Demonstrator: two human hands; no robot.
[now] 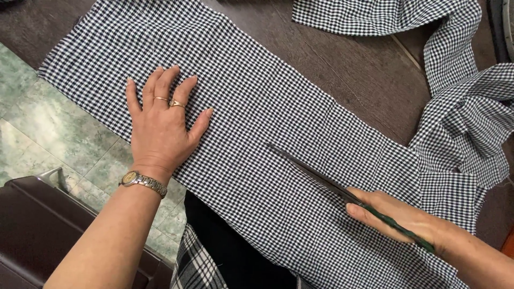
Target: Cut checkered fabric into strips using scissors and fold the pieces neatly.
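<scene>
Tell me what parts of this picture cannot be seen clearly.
Head view:
- Scissors: the handles are hidden inside the right hand, and whether the blades are cutting the checked cloth or lying on it cannot be told.
- Cloth: its far ends are cut off by the top and right edges.
- Left hand: lies flat on the cloth, hiding the cloth beneath it.

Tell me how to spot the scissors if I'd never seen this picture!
Find the long black-and-white checked cloth spread on the dark wooden table. Near its lower right, the right hand grips the scissors, whose blades lie on the cloth. They are the only dark, shiny, pointed thing there; the left hand just lies flat.
</scene>
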